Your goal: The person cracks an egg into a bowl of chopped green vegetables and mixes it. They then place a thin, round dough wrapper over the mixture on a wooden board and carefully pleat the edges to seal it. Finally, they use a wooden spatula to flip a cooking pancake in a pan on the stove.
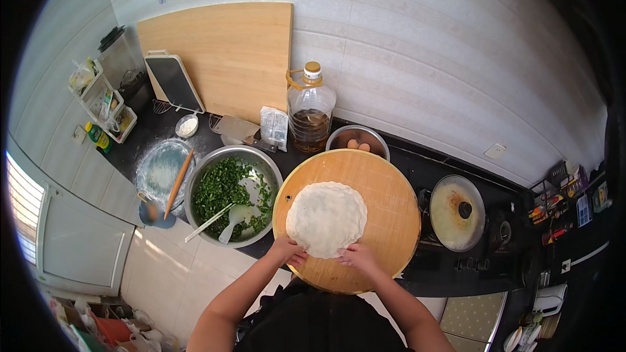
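Observation:
A flat round of pale dough (326, 218) with a crimped edge lies on a round wooden board (391, 221). My left hand (287, 249) presses the dough's near-left edge with its fingers. At the near-right edge, my right hand (355, 257) pinches the rim of the dough. Both forearms come up from the bottom of the picture.
Left of the board stands a steel bowl (199, 186) of chopped greens with a white spoon and chopsticks. A floured plate with a rolling pin (177, 184), an oil bottle (310, 109), a bowl of eggs (357, 140), a lidded pan (458, 212) and a leaning cutting board (225, 58) surround it.

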Tool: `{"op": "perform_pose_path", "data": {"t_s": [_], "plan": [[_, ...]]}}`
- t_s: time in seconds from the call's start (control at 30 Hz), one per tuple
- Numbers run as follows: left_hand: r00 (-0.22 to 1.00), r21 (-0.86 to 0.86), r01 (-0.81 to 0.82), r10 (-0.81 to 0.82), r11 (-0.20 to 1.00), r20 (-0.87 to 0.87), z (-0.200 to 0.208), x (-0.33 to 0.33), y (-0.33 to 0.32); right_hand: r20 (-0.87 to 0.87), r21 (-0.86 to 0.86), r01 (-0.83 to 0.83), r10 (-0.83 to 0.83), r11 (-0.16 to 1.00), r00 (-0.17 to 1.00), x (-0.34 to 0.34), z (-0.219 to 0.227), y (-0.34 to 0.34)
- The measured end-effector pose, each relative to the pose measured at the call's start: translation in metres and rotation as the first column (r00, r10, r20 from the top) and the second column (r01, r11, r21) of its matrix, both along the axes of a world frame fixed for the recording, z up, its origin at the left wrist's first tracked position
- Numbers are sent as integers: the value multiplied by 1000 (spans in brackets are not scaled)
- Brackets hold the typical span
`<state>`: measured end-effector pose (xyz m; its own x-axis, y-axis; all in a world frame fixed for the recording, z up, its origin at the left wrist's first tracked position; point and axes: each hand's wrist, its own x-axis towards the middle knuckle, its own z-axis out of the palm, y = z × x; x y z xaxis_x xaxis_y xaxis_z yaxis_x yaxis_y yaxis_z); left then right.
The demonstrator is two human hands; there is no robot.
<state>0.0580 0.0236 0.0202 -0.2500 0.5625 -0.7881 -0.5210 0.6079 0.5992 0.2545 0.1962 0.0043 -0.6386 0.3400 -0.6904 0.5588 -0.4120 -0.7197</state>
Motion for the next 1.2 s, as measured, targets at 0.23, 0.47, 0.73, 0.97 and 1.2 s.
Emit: {"op": "perform_pose_path", "data": {"t_s": [0.23,0.47,0.73,0.97,1.2], "plan": [[999,22,-9,8,1000,37,1,5,2,3,-84,100,-101,991,995,-7,9,-11],[997,91,-33,26,995,71,-21,6,3,-5,-89,151,-152,985,988,-12,8,-13],[987,107,-116,103,987,121,-12,14,6,-61,-233,237,-257,943,964,-13,24,-21],[992,35,-7,3,999,123,-9,22,6,-120,-187,46,-70,981,990,7,2,-18],[989,59,-5,-4,998,151,-4,17,4,14,689,-202,266,696,964,17,31,-29]]}}
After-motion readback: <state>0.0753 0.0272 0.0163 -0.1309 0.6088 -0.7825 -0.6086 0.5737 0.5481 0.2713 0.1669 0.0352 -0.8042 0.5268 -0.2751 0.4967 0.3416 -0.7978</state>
